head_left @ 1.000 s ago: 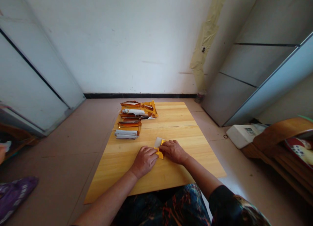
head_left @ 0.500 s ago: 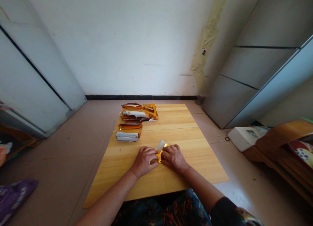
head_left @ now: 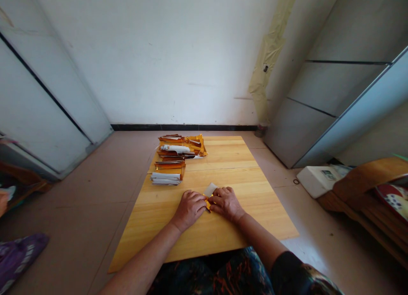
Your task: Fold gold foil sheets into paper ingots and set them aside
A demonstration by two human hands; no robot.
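Note:
A small sheet of gold foil paper lies on the wooden table between my hands, with a pale whitish end sticking out beyond my fingers. From the left, my left hand has its fingers closed on one side of the sheet. My right hand pinches the opposite side, its fingers curled. Much of the paper is covered by my fingertips. Farther off, at the table's left, lie a bundle of white folded papers and several gold foil pieces.
The wooden table stands before a white wall. More gold foil paper lies at its far left corner. To the right are a grey refrigerator, a white box and wooden furniture. A purple bag rests on the floor at left.
The gold foil sheet shows less of its surface between my hands, and a dark edge now appears at its near end. My fingers have shifted slightly on it. The stacks are unmoved.

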